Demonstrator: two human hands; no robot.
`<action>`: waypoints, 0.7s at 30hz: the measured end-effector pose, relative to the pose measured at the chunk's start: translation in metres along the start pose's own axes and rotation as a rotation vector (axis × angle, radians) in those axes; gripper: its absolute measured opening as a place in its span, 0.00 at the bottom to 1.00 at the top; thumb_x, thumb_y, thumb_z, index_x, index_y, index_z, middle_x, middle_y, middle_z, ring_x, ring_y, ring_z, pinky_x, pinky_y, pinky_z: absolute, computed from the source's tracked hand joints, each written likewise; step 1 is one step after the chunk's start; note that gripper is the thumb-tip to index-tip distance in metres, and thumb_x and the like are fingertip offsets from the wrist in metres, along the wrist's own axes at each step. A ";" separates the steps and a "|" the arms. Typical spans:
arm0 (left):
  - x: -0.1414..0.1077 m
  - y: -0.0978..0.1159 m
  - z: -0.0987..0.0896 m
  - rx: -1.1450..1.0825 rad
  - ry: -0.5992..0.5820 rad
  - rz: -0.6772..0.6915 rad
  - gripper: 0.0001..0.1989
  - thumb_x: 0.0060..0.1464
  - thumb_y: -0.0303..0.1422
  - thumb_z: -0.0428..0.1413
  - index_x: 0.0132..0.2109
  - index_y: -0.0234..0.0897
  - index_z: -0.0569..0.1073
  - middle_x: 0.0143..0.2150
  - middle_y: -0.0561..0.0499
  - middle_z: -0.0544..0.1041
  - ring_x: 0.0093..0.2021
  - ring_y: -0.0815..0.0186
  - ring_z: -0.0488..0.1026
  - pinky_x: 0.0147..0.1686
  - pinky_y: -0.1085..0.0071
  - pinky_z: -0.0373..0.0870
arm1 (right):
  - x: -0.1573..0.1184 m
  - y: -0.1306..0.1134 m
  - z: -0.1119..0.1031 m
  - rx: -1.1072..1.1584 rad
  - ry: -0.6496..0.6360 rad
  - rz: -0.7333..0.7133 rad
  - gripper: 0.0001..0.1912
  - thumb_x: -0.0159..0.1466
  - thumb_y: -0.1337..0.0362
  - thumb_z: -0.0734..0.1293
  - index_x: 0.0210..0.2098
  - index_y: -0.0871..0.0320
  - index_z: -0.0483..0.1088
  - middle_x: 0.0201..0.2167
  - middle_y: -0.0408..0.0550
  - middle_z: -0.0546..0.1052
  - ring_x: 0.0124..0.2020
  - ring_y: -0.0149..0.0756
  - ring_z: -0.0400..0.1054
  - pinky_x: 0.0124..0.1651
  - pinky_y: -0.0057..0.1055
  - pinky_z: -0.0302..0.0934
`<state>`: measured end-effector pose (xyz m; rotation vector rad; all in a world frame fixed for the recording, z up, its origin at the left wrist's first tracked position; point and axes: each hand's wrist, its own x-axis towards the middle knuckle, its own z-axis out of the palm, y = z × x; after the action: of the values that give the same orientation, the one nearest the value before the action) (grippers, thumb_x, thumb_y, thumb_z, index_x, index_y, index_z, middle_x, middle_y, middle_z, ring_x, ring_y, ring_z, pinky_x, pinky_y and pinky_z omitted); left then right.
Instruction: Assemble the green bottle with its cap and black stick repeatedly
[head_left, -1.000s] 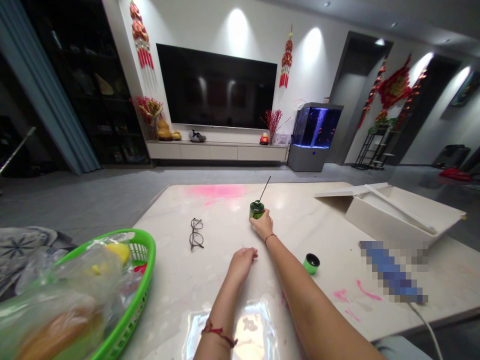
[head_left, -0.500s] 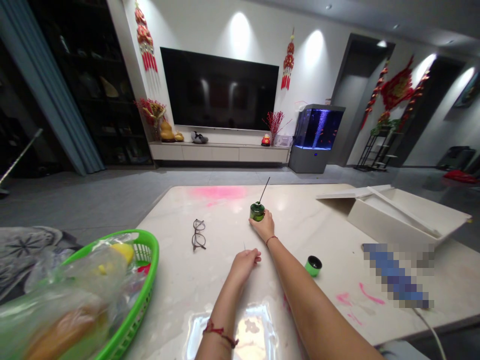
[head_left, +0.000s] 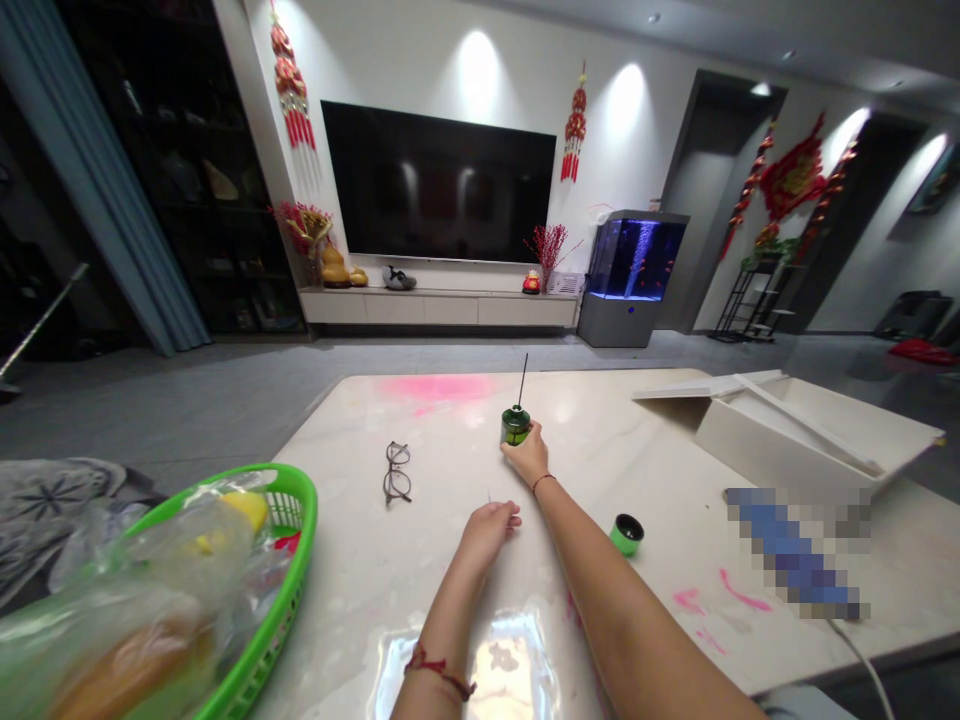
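Observation:
My right hand (head_left: 529,454) is wrapped around the near right side of a small green glass bottle (head_left: 515,424), which stands upright on the table. A thin black stick (head_left: 523,378) rises out of the bottle's neck, almost upright with a slight lean to the right. Nearer to me, my left hand (head_left: 491,526) rests low over the tabletop with its fingers curled in. A very thin pale sliver shows above its knuckles; what the fingers hold, if anything, is hidden. A green cap (head_left: 627,535) with a dark inside lies to the right of my right forearm.
Eyeglasses (head_left: 398,472) lie left of the hands on the pale marble table (head_left: 450,440). A green basket (head_left: 304,510) with plastic bags fills the left front. On the right are an open white box (head_left: 795,440) and a blurred-out blue object (head_left: 795,552) by a cable.
The black stick has swung from a clear rightward lean to nearly upright. Both hands stay in about the same place, and the whole view has shifted slightly.

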<state>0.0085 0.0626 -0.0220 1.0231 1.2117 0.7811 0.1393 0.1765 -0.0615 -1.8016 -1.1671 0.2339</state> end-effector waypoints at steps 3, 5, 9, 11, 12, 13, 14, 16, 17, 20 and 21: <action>0.000 0.001 0.000 0.012 0.003 -0.003 0.07 0.45 0.32 0.54 0.27 0.31 0.72 0.24 0.49 0.75 0.32 0.65 0.73 0.39 0.70 0.65 | -0.001 -0.001 0.000 -0.045 -0.017 -0.009 0.32 0.46 0.59 0.67 0.48 0.60 0.55 0.41 0.53 0.72 0.43 0.44 0.67 0.46 0.37 0.58; -0.001 0.001 -0.001 0.022 0.005 -0.003 0.06 0.45 0.31 0.54 0.28 0.31 0.73 0.25 0.49 0.75 0.32 0.66 0.73 0.39 0.70 0.65 | -0.001 -0.001 -0.001 -0.072 -0.028 -0.011 0.31 0.46 0.59 0.66 0.48 0.60 0.55 0.41 0.55 0.72 0.44 0.45 0.67 0.47 0.37 0.57; -0.002 0.001 -0.002 0.042 0.003 0.005 0.06 0.45 0.30 0.53 0.29 0.31 0.72 0.26 0.49 0.76 0.32 0.66 0.73 0.38 0.70 0.65 | -0.003 -0.003 -0.001 -0.069 -0.013 -0.024 0.35 0.46 0.56 0.67 0.50 0.61 0.54 0.45 0.57 0.70 0.47 0.47 0.65 0.50 0.39 0.56; -0.003 0.001 -0.002 0.051 -0.001 0.020 0.06 0.44 0.30 0.54 0.29 0.31 0.73 0.27 0.48 0.76 0.32 0.65 0.73 0.39 0.70 0.65 | -0.003 -0.002 0.000 -0.069 0.008 -0.046 0.37 0.45 0.56 0.68 0.52 0.61 0.53 0.47 0.59 0.67 0.49 0.48 0.64 0.51 0.40 0.56; -0.003 0.001 -0.002 0.057 -0.004 0.029 0.06 0.43 0.31 0.55 0.29 0.31 0.73 0.27 0.48 0.76 0.33 0.65 0.73 0.39 0.70 0.65 | -0.003 -0.002 0.000 -0.072 0.017 -0.056 0.38 0.45 0.56 0.68 0.52 0.61 0.53 0.48 0.59 0.66 0.49 0.48 0.63 0.51 0.40 0.56; -0.003 0.000 -0.001 0.061 -0.007 0.040 0.07 0.42 0.31 0.56 0.29 0.31 0.73 0.27 0.47 0.76 0.33 0.65 0.73 0.39 0.70 0.65 | -0.003 -0.001 0.001 -0.075 0.025 -0.064 0.38 0.45 0.57 0.68 0.53 0.61 0.53 0.48 0.59 0.66 0.49 0.48 0.63 0.51 0.40 0.56; -0.004 0.000 -0.001 0.066 -0.011 0.049 0.07 0.41 0.32 0.57 0.29 0.31 0.73 0.28 0.47 0.76 0.33 0.64 0.73 0.39 0.70 0.65 | -0.003 -0.001 0.001 -0.076 0.033 -0.070 0.38 0.45 0.59 0.68 0.53 0.61 0.52 0.48 0.59 0.65 0.49 0.48 0.63 0.51 0.40 0.56; -0.003 -0.001 -0.001 0.076 -0.016 0.063 0.08 0.40 0.32 0.58 0.29 0.31 0.73 0.28 0.47 0.76 0.33 0.64 0.73 0.38 0.70 0.66 | -0.002 0.001 0.002 -0.066 0.039 -0.076 0.38 0.45 0.61 0.67 0.54 0.60 0.52 0.48 0.58 0.65 0.49 0.47 0.63 0.50 0.40 0.57; -0.003 -0.001 -0.001 0.080 -0.017 0.067 0.09 0.40 0.33 0.59 0.29 0.31 0.73 0.28 0.48 0.76 0.33 0.64 0.73 0.38 0.69 0.66 | -0.002 0.001 0.002 -0.057 0.034 -0.075 0.38 0.45 0.61 0.67 0.54 0.60 0.51 0.48 0.57 0.66 0.48 0.47 0.64 0.50 0.39 0.57; -0.003 -0.002 -0.001 0.091 -0.016 0.075 0.09 0.39 0.33 0.59 0.29 0.31 0.73 0.28 0.47 0.76 0.32 0.64 0.73 0.38 0.69 0.66 | -0.001 0.002 0.000 -0.029 -0.005 -0.055 0.38 0.46 0.63 0.66 0.54 0.59 0.50 0.45 0.53 0.69 0.45 0.45 0.66 0.49 0.38 0.58; -0.003 -0.002 -0.001 0.094 -0.015 0.077 0.09 0.40 0.33 0.59 0.29 0.31 0.73 0.28 0.47 0.76 0.32 0.64 0.72 0.38 0.69 0.66 | -0.001 0.002 0.000 -0.027 -0.012 -0.050 0.38 0.45 0.64 0.66 0.54 0.59 0.50 0.45 0.53 0.69 0.45 0.45 0.66 0.49 0.38 0.58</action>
<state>0.0071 0.0597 -0.0225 1.1564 1.2110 0.7813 0.1399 0.1754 -0.0630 -1.7942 -1.2280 0.2008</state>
